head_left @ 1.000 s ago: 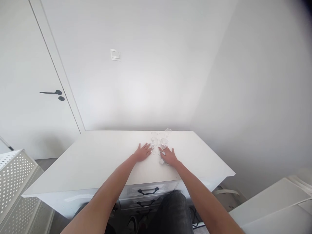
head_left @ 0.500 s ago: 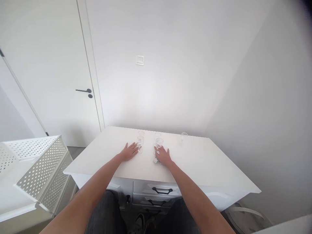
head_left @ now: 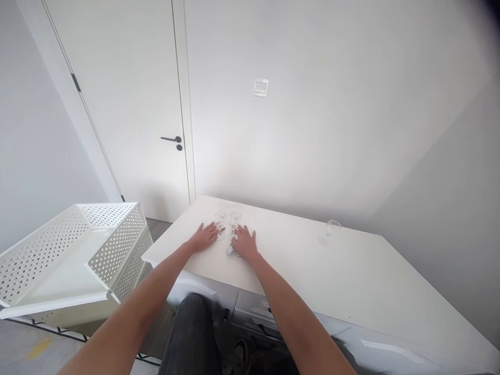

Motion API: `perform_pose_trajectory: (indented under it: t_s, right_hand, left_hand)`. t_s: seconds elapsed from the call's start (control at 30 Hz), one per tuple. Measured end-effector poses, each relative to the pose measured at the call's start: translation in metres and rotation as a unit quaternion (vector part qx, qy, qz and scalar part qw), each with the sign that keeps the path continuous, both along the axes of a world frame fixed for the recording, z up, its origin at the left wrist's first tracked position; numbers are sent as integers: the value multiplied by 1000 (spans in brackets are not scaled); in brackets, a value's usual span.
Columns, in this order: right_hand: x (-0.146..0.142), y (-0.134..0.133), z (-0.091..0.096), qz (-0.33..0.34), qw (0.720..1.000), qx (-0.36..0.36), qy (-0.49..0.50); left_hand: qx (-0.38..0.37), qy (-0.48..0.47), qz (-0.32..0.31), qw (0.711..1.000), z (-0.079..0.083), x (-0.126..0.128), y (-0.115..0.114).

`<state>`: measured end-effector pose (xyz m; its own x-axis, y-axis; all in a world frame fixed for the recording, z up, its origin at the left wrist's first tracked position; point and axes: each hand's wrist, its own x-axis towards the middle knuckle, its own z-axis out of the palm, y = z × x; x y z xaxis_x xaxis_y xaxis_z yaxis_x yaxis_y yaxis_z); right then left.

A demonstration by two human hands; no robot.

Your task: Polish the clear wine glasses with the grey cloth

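While upright, glasses (head_left: 234,219) between both grips (head_left: 203,238) (head_left: 245,242)

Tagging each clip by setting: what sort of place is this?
Probably a room in a home or flat, not a workshop: a plain white door with a dark lever handle, a wall light switch, and a white drawer unit bearing small stemmed glasses.

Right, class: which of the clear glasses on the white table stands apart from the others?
The lone glass toward the table's right; the other glasses cluster by the left hand and right hand.
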<state>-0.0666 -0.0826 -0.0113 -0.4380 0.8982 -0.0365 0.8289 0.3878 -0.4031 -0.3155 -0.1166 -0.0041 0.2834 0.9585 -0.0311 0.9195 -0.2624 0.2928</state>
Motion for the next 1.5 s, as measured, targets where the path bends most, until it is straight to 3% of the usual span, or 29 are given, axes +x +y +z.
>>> perform_pose_trajectory:
  t_s: [0.4,0.53,0.67,0.9,1.03,1.13,1.27,1.4,1.5]
  right_hand:
    - [-1,-1,6,22,1000,-4,9]
    - [15,-10,6,4,1000,9,17]
    - [72,-16,-3,-54,998,21,18]
    - [243,-20,-12,-241,969,59,-19]
    - [314,-8,-9,-320,945,60,-43]
    - [339,8,-8,-328,942,50,-59]
    - [346,31,-10,-302,950,38,-74]
    - [346,42,-11,-294,952,28,-80]
    - [342,39,-10,-288,954,21,-82]
  left_hand:
    - [-19,9,11,1000,-1,-2,3]
    - [-25,9,11,1000,-1,-3,4]
    - [0,-6,36,999,-8,-9,9]
    - [52,-19,24,998,-19,-19,15]
    - [84,-18,66,994,-17,-18,11]
    - [96,-11,144,985,-13,-12,1]
    - [131,18,262,956,-13,-1,-20]
    - [146,48,328,932,-18,9,-40]
    - [148,60,343,925,-20,14,-47]
